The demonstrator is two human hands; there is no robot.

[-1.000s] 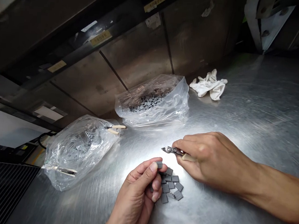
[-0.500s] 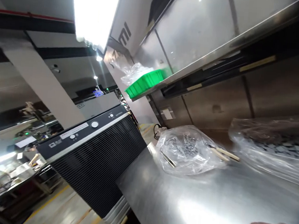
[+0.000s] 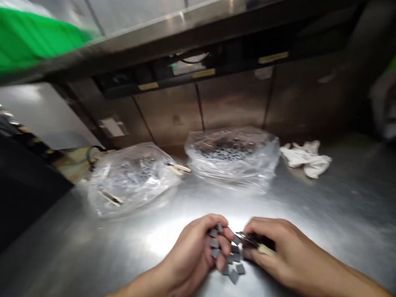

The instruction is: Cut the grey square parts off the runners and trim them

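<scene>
Along the steel tabletop [image 3: 351, 202]: both forearms reach in from the bottom edge of the view, with the hands close together near the middle of the lower frame.

Left hand [image 3: 189, 257]: palm turned inward, fingers [image 3: 223, 247] curled together around several grey square pieces [image 3: 214, 243], with their edges showing between the fingers.

Right hand [image 3: 278, 255]: fingers [image 3: 260, 229] bent and closed on small side cutters [image 3: 249, 240], which have a cream grip. Their metal tips point left, just beside the left hand's fingers.

Loose pieces: more grey square pieces [image 3: 233, 275] lie scattered on the tabletop directly under and between the hands, some touching the left fingers.

Further back: two clear plastic bags [image 3: 134, 180] [image 3: 232, 153] of grey pieces stand side by side. Cream-handled pliers [image 3: 177, 167] lie against the left bag's edge, and crumpled white gloves [image 3: 305, 159] lie right of the other bag.

Overhead: a blurred green tray [image 3: 24, 38] sits on a steel shelf [image 3: 180, 28].
</scene>
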